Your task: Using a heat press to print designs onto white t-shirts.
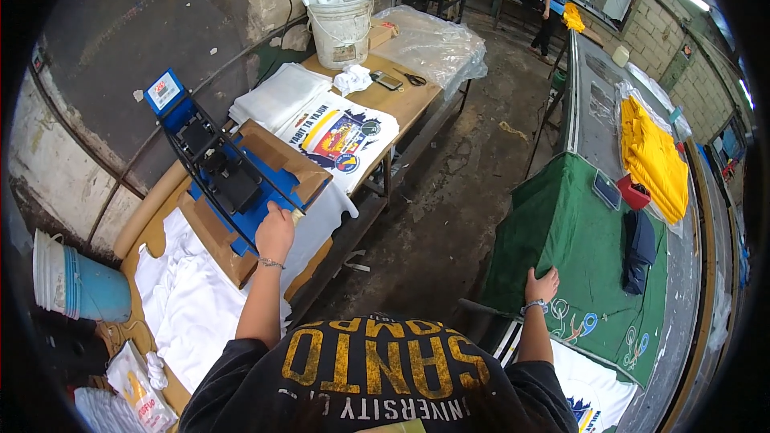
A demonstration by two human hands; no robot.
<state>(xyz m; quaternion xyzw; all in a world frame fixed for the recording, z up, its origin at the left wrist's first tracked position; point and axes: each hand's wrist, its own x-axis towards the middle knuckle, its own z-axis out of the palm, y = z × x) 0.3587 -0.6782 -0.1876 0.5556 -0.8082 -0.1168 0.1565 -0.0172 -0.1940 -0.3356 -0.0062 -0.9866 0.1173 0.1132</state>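
Observation:
My left hand (pixel 273 232) is closed on the front handle of the blue-and-black heat press (pixel 212 160), which sits over brown cardboard (pixel 208 236). Beneath it lie white shirts (pixel 184 305). My right hand (pixel 541 287) rests with curled fingers on the green cloth (pixel 525 232) at the right-hand table, seeming to grip it. Printed white shirts (pixel 349 144) are stacked behind the press, and another printed white shirt (pixel 601 385) shows below the green cloth.
A narrow concrete aisle (pixel 425 216) separates the tables. A white bucket (pixel 341 32), phone (pixel 385 78) and scissors (pixel 415 78) are on the left table. Yellow shirts (pixel 651 160) and dark cloth (pixel 639 248) lie at right. Stacked buckets (pixel 88 289) stand at left. A person (pixel 553 12) stands far back.

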